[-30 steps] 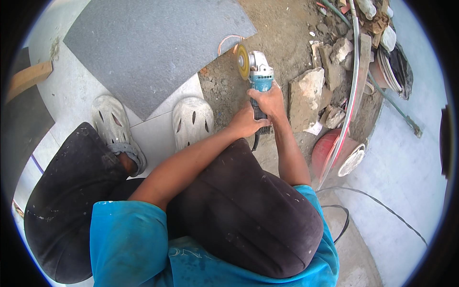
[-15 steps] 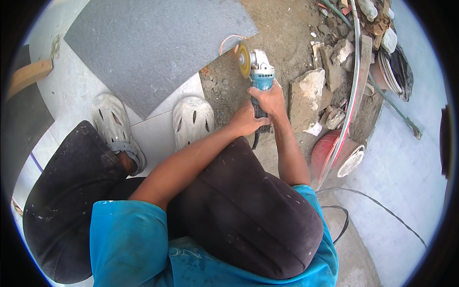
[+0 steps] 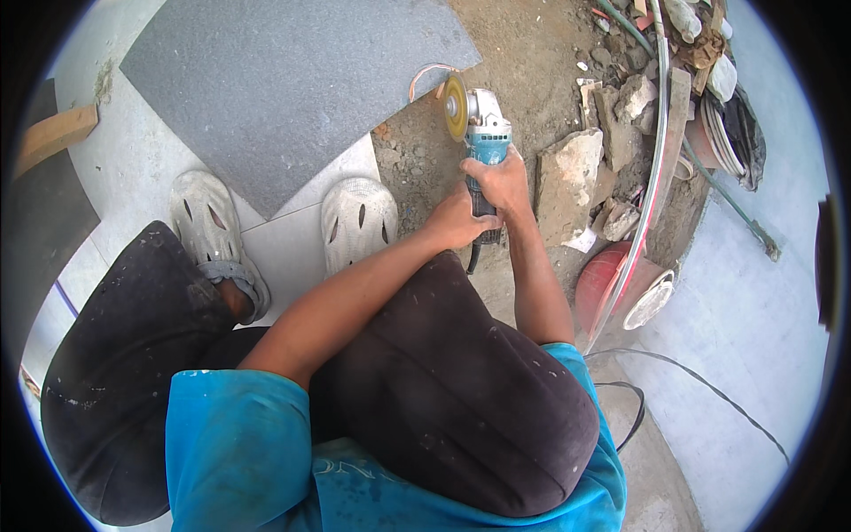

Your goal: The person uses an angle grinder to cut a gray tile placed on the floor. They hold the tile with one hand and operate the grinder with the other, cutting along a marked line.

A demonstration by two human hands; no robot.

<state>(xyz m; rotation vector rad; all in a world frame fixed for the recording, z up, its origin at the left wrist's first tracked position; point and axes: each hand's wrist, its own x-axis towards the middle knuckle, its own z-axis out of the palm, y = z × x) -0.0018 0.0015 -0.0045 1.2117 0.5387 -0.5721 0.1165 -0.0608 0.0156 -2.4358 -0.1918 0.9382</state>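
Both my hands are wrapped round a teal and silver angle grinder (image 3: 488, 146). My right hand (image 3: 502, 183) grips its body just behind the head, and my left hand (image 3: 459, 218) closes on the dark rear part of the handle. A yellowish disc (image 3: 456, 107) is fitted on the grinder's left side, upright and close to the right edge of a large dark grey tile (image 3: 301, 93). Whether the disc touches that edge I cannot tell. Near the tile's right corner curves a thin pinkish wire (image 3: 425, 70).
Broken concrete chunks (image 3: 569, 182) lie on bare soil to the right. Beyond them are a long pale strip (image 3: 657, 155), a red bucket (image 3: 603, 288) on its side and a black cable (image 3: 700, 377). A wooden piece (image 3: 58, 137) rests at the far left. My shoes (image 3: 359, 222) stand beside the tile.
The angle grinder has shifted very slightly, its disc a touch to the right and turned a little more face-on. Both hands keep the same hold.
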